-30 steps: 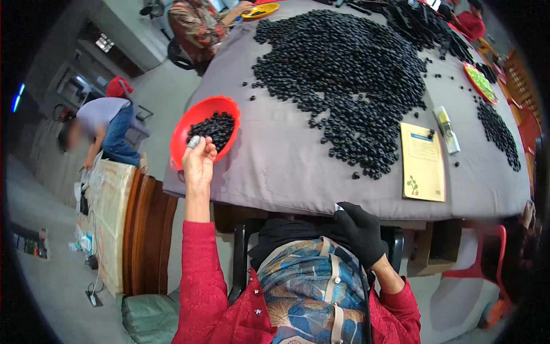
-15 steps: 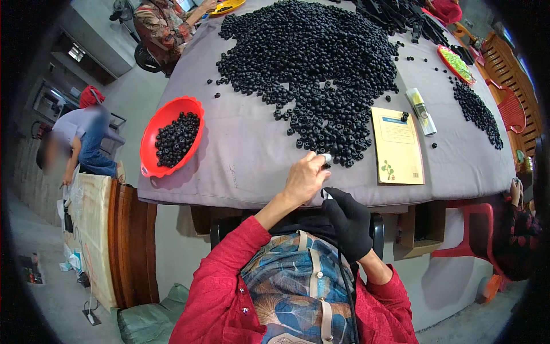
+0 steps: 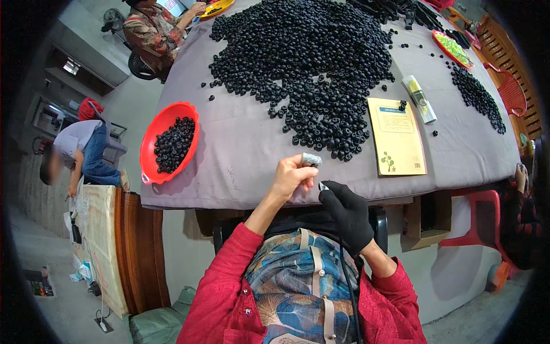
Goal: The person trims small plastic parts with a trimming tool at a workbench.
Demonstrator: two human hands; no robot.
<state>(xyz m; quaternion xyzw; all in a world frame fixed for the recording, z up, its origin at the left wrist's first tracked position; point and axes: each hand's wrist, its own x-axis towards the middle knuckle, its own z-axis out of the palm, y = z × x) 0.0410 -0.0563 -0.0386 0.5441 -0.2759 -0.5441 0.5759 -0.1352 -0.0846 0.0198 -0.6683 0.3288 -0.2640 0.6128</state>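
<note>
My left hand [image 3: 293, 176] is bare, with pale tape round its index fingertip. It is raised over the table's near edge, thumb and index pinching a small black bead-like piece [image 3: 313, 165], mostly hidden by the fingers. Close by on the right, my right hand [image 3: 348, 215], in a black glove, is closed. A small pale, shiny tip [image 3: 323, 186] shows at its fingertips; what it belongs to is hidden. Just beyond both hands lies a big heap of black bead-like pieces [image 3: 309, 63], hollow in the middle.
A red scalloped bowl [image 3: 192, 137] of black pieces stands left on the grey cloth [image 3: 240, 166]. Right are a yellow booklet [image 3: 399, 137], a clear-and-white tube [image 3: 420, 98] and a red dish [image 3: 452, 49]. A dark cord [image 3: 345, 275] runs down my front. Two people are at left.
My left hand has drawn back from the heap's near edge, toward me and left, with a black piece in its pinch. My gloved right hand stays closed near the table edge.
</note>
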